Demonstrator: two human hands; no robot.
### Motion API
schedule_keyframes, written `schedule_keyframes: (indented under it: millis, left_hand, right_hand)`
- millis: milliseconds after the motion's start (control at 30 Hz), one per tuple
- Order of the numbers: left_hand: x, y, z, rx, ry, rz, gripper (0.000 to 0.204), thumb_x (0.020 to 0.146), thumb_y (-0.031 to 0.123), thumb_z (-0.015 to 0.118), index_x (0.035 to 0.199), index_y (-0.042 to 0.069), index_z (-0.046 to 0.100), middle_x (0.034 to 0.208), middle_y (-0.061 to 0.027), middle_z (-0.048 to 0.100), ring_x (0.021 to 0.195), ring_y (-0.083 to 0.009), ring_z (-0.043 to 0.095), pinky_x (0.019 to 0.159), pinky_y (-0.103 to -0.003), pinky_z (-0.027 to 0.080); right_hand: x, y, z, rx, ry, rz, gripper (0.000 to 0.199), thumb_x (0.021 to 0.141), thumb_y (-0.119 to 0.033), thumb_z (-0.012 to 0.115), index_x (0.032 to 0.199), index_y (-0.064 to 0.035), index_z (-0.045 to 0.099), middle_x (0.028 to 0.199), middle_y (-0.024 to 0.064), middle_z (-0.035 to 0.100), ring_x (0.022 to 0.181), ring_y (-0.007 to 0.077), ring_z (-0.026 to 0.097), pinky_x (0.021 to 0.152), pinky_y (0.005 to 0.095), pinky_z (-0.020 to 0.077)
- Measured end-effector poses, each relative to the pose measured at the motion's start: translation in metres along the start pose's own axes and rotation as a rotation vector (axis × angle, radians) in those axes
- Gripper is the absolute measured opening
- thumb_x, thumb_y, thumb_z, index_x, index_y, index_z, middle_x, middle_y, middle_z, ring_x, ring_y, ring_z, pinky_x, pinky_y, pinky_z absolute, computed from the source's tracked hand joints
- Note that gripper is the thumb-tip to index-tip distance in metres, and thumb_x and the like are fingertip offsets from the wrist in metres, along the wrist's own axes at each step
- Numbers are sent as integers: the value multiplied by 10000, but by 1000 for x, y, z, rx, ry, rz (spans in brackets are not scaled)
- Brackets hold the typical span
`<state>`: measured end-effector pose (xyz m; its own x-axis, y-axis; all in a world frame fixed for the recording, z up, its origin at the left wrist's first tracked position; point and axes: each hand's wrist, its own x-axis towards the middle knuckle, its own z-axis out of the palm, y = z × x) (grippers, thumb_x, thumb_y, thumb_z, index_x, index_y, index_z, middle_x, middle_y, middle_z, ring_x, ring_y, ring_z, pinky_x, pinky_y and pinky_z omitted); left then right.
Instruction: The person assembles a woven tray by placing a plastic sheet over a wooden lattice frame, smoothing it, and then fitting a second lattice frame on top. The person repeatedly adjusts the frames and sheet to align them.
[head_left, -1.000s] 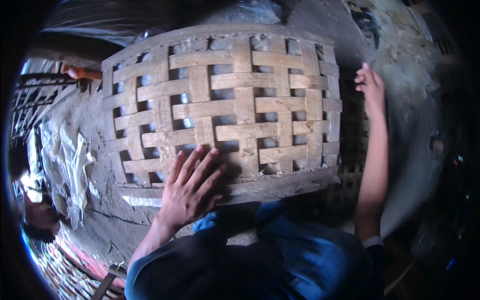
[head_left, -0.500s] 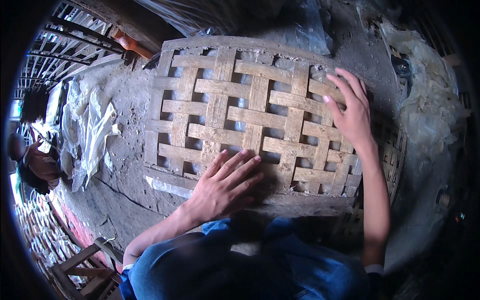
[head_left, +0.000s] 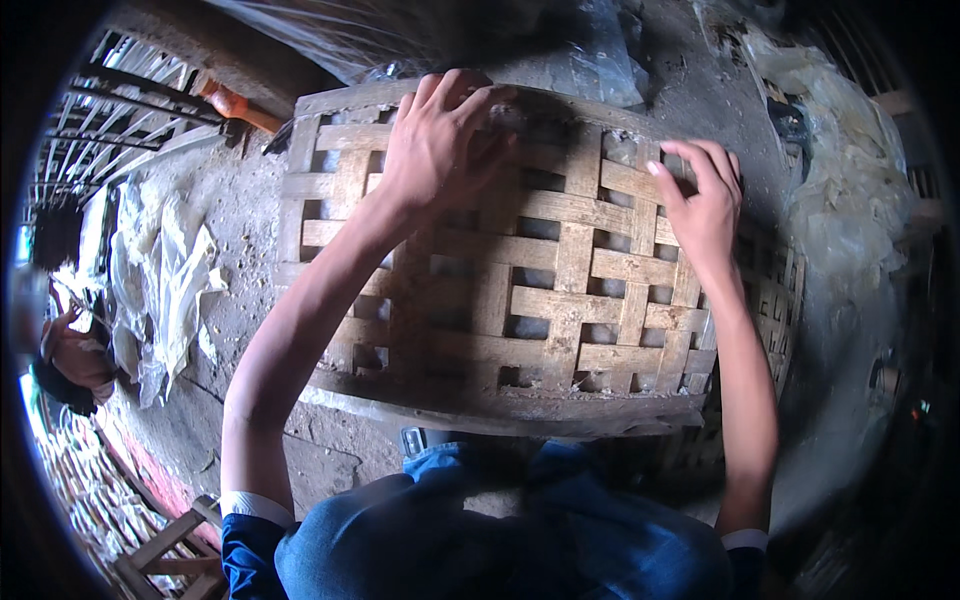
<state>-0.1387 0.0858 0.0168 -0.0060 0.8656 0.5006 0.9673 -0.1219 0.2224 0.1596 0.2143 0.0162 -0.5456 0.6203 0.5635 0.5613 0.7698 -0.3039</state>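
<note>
A large woven lattice panel of flat bamboo-like strips lies before me in a rough wooden frame, with pale, cloudy material showing through its gaps. My left hand is over the panel's far side, its bent fingers apart near the far rail; their tips are partly hidden and blurred. I see nothing held in it. At the far right corner hovers my right hand, thumb and fingers curved and spread, nothing between them. Whether its fingertips touch the strips I cannot tell.
Crumpled clear plastic sheeting lies on the floor at left, with more plastic at right. A wooden stool or rack stands at lower left. Another person is at the far left. An orange object rests by a beam.
My left hand has moved from the panel's near edge up to its far side. The right hand stays near the far right corner, fingers bent a little more.
</note>
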Motion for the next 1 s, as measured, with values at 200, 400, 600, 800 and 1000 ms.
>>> schedule_keyframes:
  millis: [200, 400, 600, 800, 1000]
  left_hand:
    - [-1, 1, 11, 58, 5, 41, 454, 924, 347, 704, 1345, 183, 652, 1369, -92, 575, 1253, -332, 513, 1010, -492, 437]
    - [-3, 3, 10, 76, -25, 44, 449, 942, 359, 678, 1352, 180, 645, 1409, -101, 548, 1273, -343, 495, 1021, -499, 427]
    - [-4, 2, 11, 111, -35, 57, 455, 938, 371, 682, 1350, 182, 643, 1417, -100, 541, 1268, -343, 496, 1010, -505, 436]
    - [-7, 5, 0, 116, -106, 33, 511, 896, 229, 728, 1376, 106, 605, 1414, -172, 523, 1279, -391, 495, 1115, -547, 409]
    - [0, 2, 13, 119, 6, 130, 470, 876, 187, 732, 1320, 68, 636, 1370, -177, 561, 1275, -372, 508, 1071, -510, 448]
  right_hand:
    - [34, 1, 15, -98, -72, -251, 308, 782, -258, 865, 1045, -130, 770, 1010, 7, 668, 952, 222, 607, 862, 361, 445]
    - [43, 10, 36, 80, 28, -405, 178, 796, -139, 834, 945, -90, 751, 847, 32, 647, 805, 201, 606, 689, 355, 510]
    - [49, 11, 35, -114, -32, -578, 140, 804, -95, 805, 849, -68, 675, 812, 49, 614, 795, 219, 606, 702, 361, 516]
    - [27, 26, 7, 56, -75, -161, 136, 949, -169, 697, 984, -39, 679, 967, 103, 716, 878, 232, 696, 769, 360, 567]
    - [-71, 120, -128, 395, 303, 582, 258, 977, -119, 682, 1206, -1, 679, 1148, 111, 740, 1147, 185, 682, 955, 306, 529]
